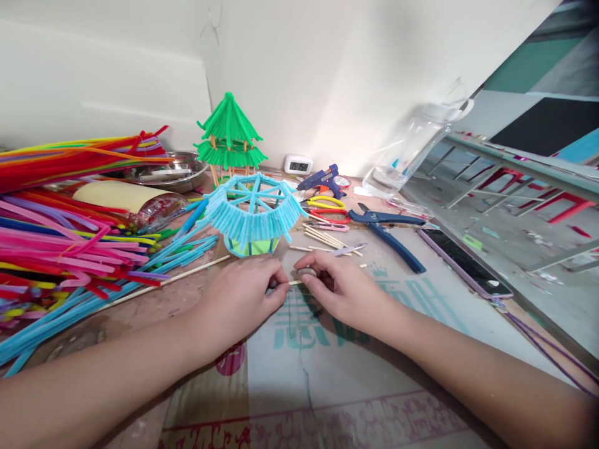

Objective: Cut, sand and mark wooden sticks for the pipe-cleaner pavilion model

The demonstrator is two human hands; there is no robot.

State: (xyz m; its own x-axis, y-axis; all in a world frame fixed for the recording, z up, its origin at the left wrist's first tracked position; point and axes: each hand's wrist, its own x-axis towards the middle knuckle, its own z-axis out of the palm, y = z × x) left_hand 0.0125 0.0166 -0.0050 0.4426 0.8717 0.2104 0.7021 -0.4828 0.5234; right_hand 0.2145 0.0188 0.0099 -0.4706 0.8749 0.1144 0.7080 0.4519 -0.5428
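Over the worktop (126,317), the left hand (255,280) and right hand (344,284) apparently both pinch a short pale stick (295,283) in a fingertip grip, before a light-blue model (253,227), its roof fringed, its top left open.

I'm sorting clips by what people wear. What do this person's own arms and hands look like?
The left forearm and right forearm are bare out to the picture's edges; no sleeve shows. The left hand and right hand wear no gloves, and no watch or bracelet shows at either wrist. No ring is visible, but parts of both hands are hidden.
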